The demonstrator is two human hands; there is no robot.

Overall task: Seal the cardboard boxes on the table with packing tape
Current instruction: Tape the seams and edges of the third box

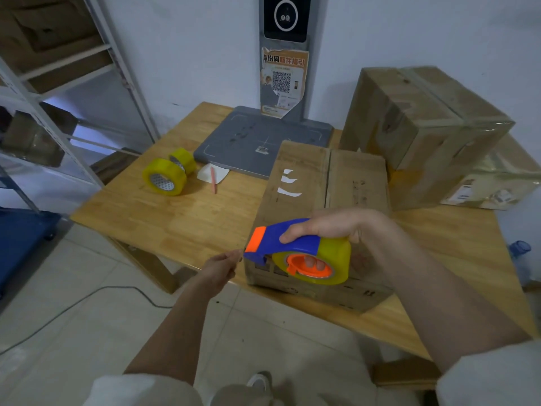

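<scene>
A long cardboard box (pixel 304 183) lies on the wooden table (pixel 175 218) with its two top flaps closed and a bare seam between them. My right hand (pixel 330 227) grips a blue and orange tape dispenser (pixel 292 244) loaded with a yellowish roll, held over the box's near end; fingers show through the roll's core. My left hand (pixel 222 265) is at the box's near left corner, its fingertips pinched together by the dispenser's mouth. Whether they hold the tape end, I cannot tell. A taller taped box (pixel 421 127) stands at the back right.
Two yellow tape rolls (pixel 167 174) lie on the left of the table beside a pink pen (pixel 213 180) on a paper scrap. A grey scanner base (pixel 257 139) with an upright post stands at the back. Metal shelving stands at the left. A cable crosses the floor.
</scene>
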